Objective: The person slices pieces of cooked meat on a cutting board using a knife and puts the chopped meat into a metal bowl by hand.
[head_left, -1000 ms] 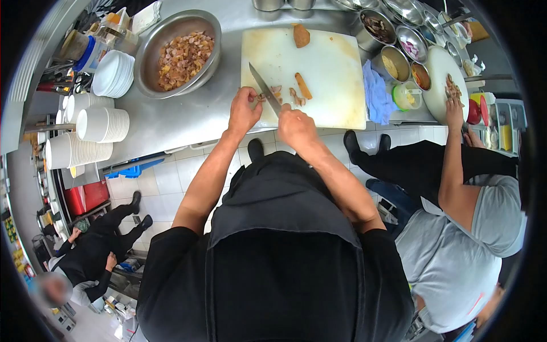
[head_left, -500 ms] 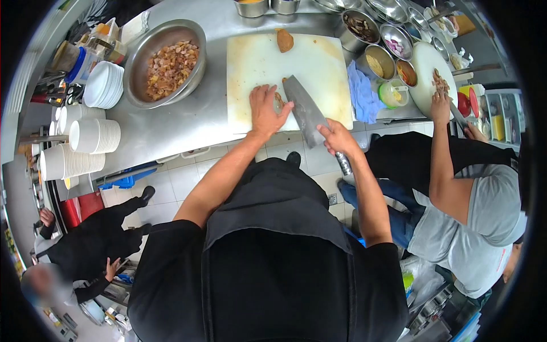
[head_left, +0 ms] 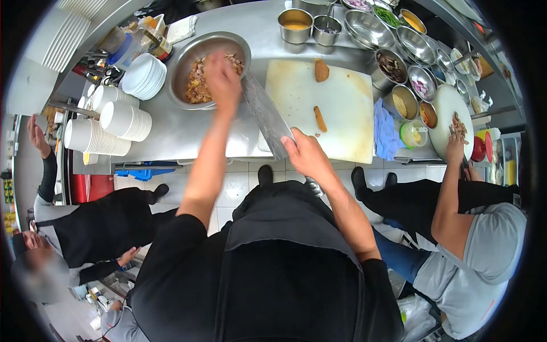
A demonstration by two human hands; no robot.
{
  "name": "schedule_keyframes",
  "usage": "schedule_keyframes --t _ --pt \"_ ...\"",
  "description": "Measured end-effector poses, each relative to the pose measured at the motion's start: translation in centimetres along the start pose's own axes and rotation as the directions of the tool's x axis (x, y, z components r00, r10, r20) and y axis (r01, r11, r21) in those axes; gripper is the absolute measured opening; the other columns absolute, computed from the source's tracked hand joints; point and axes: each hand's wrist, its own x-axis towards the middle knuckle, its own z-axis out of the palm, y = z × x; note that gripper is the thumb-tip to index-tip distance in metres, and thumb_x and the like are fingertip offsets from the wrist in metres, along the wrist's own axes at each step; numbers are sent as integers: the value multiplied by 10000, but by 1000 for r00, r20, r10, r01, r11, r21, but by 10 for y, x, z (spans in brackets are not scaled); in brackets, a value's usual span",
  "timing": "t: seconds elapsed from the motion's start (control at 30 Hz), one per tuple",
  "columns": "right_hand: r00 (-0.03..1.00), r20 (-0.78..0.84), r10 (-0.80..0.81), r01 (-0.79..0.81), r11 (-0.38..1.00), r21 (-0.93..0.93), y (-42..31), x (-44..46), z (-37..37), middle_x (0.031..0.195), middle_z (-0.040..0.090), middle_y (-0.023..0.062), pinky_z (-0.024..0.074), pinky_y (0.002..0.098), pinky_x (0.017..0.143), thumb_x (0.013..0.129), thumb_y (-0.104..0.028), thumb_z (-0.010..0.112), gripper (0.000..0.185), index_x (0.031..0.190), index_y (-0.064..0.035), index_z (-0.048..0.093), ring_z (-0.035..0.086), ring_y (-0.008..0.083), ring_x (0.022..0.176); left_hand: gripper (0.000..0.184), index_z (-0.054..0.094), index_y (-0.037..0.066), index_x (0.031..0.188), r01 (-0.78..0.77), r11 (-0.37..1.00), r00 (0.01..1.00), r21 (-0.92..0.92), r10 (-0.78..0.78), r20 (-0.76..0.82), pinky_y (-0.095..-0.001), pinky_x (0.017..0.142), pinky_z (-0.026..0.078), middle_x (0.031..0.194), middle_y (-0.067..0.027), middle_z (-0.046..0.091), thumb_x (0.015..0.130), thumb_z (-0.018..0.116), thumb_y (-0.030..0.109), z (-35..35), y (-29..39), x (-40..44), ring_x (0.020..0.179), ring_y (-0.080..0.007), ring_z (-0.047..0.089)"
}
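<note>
My left hand (head_left: 223,82) is over the large steel bowl (head_left: 178,62), smeared by motion, and its fingers cannot be made out. Diced meat (head_left: 198,85) lies in that bowl, partly hidden behind the hand. My right hand (head_left: 307,154) is wrapped round the handle of a cleaver (head_left: 266,117). The broad blade points up and left, across the left edge of the white cutting board (head_left: 347,134), with its tip near the bowl. On the board are a brown, browned-looking chunk of food (head_left: 322,71) at the far side and a narrow brown strip (head_left: 319,118) in the middle.
Stacked white bowls (head_left: 125,119) and plates (head_left: 145,77) stand left. A blue cloth (head_left: 387,131) and steel containers (head_left: 390,68) of ingredients stand right. A co-worker's hands (head_left: 454,148) work at a round board (head_left: 447,114); another person (head_left: 108,228) is at left.
My left hand has left the board and moved left over the bowl. My right hand has swung the cleaver left to the board's edge. The view has shifted, and the strip now lies uncovered.
</note>
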Motion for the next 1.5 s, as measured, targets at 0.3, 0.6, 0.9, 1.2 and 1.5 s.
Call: schedule_keyframes --t 0.3,0.6,0.9,1.2,1.5 --pt "845 -292 449 -452 890 58 75 -62 -33 852 636 332 487 544 754 988 -250 503 328 997 73 557 624 507 847 409 657 45 1217 219 965 605 -144 -19 796 -395 1064 412 1299 -177 600 813 621 -4 14 31 -49 1263 -333 506" --pt "784 -302 542 -574 818 -22 108 -93 -34 870 630 353 478 556 776 965 -225 521 306 1039 67 578 608 526 880 306 679 46 1066 -150 927 438 -344 374 818 -401 920 460 1071 -149 645 785 605 -52 98 55 -126 1081 -318 579" --pt "891 -313 330 -398 899 -183 62 -75 -6 704 625 283 482 557 673 966 -175 516 214 940 33 557 626 493 730 95 689 62 863 122 974 601 -190 79 795 -438 850 443 863 -130 613 769 689 57 25 39 -142 896 -314 603" --pt "946 -304 110 -234 882 -410 39 -32 -8 625 622 264 517 544 588 928 -112 524 168 963 49 555 656 447 628 209 738 40 942 164 986 613 42 -135 778 -430 816 484 861 -149 679 768 727 155 14 43 -160 822 -308 661" --pt "982 -168 86 -165 824 -542 70 -8 7 661 644 264 538 505 578 847 -34 518 155 933 84 567 681 417 645 183 751 20 907 165 986 696 6 -121 708 -418 742 521 838 -158 682 756 736 123 10 46 -170 789 -327 664"
